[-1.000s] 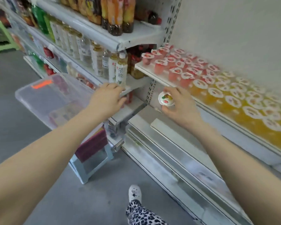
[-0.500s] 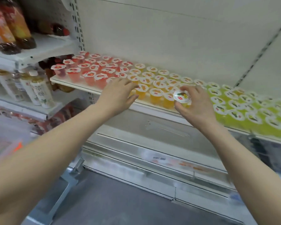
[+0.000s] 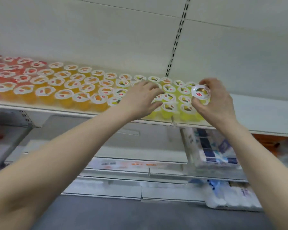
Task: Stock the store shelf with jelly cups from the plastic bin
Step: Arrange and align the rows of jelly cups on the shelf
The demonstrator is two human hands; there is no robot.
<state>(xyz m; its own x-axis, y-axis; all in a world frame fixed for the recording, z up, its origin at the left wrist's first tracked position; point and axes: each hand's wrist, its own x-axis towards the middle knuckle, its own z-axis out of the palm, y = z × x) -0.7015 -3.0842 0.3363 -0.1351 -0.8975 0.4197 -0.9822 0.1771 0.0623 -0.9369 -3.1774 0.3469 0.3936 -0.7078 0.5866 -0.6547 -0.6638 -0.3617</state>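
A white store shelf (image 3: 259, 112) carries rows of jelly cups: red ones (image 3: 5, 70) at the left, orange ones (image 3: 63, 90) in the middle, yellow-green ones (image 3: 183, 98) at the right. My right hand (image 3: 218, 103) grips a yellow-green jelly cup (image 3: 200, 92) by its sides, lid tilted toward me, above the right end of the yellow-green rows. My left hand (image 3: 140, 98) rests with fingers spread on the yellow-green cups just left of it and holds nothing. The plastic bin is out of view.
The shelf surface right of the cups is bare. A slotted upright (image 3: 175, 42) runs up the back panel. Below, packs of white and blue goods (image 3: 213, 146) lie on lower shelves at the right. Grey floor (image 3: 140, 214) lies underneath.
The view has swung right along the shelf, away from the bin and bottles. Both hands travelled right past the red and orange cups to the yellow-green rows, the right hand still carrying its cup.
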